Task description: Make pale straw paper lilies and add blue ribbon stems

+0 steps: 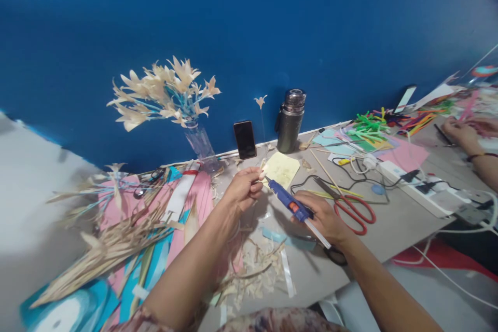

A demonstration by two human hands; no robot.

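My right hand (317, 212) grips a blue hot glue gun (287, 199), with a whitish glue stick poking out of its back end. The gun's nozzle points left and meets the fingertips of my left hand (245, 187), or stops just short of them. Those fingers are pinched around the base of a thin flower stem (263, 127), which stands upright with a small cream flower (260, 101) on top. A small pale piece shows at the pinch, partly hidden by the fingers. Behind the nozzle lies a yellow paper (286, 168).
Left stands a clear vase (200, 145) of cream flowers; a phone (245, 140) and steel flask (291, 122) lean or stand by the wall. Red-handled scissors (352, 212), a power strip (416, 187) and dried husks (109, 249) lie around. At right are another person's hands (467, 132).
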